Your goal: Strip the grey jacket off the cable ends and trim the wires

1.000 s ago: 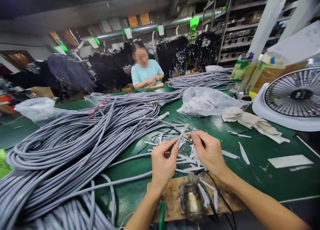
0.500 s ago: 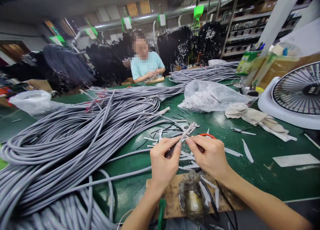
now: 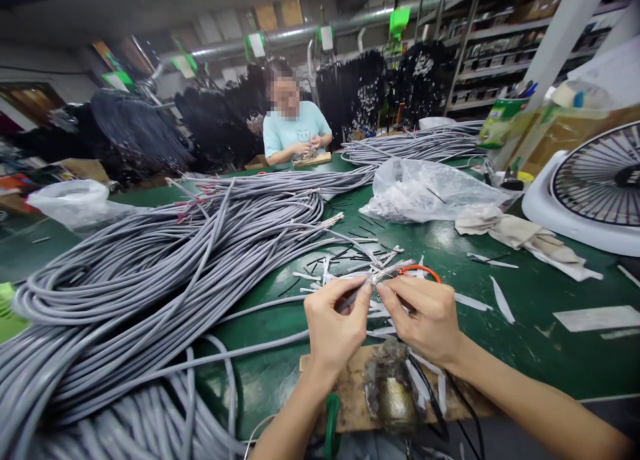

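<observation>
Head view. The left hand has thumb and forefinger pressed together with no gap, gripping a gray cable just behind its stripped end. The right hand has thumb and forefinger drawn nearly together, the tips on the frayed strands; its other fingers are curled and partly hidden. The held cable is above the workbench, inward from the near edge, its stripped end pointing toward the right side. An orange loop shows just beyond the right hand; whether that hand touches it cannot be determined.

At the near edge sits a wooden board carrying a metal block, with a green handle beside it. A large cable bundle covers the left side. White strips lie scattered around the hands. A plastic bag lies beyond them; a fan stands by the right edge. A co-worker sits at the far edge.
</observation>
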A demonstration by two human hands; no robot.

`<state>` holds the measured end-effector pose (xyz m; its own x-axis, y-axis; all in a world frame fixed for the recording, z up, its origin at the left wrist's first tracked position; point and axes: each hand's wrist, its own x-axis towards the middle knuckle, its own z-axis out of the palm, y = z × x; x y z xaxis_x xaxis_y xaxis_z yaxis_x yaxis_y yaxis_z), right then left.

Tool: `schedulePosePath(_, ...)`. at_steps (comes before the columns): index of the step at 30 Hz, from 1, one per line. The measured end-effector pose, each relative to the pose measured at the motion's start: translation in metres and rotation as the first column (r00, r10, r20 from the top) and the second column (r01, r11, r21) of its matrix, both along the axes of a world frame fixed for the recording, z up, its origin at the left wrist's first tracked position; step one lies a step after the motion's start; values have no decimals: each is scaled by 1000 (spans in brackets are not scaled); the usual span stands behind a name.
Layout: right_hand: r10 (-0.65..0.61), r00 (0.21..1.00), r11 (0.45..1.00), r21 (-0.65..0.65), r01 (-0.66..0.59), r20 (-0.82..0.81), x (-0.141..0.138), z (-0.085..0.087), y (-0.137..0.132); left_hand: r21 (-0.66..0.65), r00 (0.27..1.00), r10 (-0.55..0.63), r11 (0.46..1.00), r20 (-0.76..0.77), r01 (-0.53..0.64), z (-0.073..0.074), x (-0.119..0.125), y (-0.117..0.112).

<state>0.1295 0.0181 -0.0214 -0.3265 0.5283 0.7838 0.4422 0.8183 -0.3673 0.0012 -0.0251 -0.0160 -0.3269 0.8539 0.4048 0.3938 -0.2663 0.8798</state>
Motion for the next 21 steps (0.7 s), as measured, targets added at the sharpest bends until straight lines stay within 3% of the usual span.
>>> schedulePosePath(5, -86, 996, 996, 0, 86, -5, 1, 4, -1, 186, 982, 141, 976, -126, -116, 1, -1, -2)
schedulePosePath(15, -102, 994, 992, 82, 99, 34, 5, 3, -3, 279, 942, 201, 952, -268, -124, 3, 1, -5)
schedulePosePath(18, -63, 998, 998, 13, 63, 27, 5, 4, -2, 292, 934, 206, 949, -293, -117, 4, 2, -4)
schedulePosePath(21, 0, 1000, 983, -183, 3, 17, 3, 7, -2, 314, 924, 201, 945, -326, -95, 3, 3, -5)
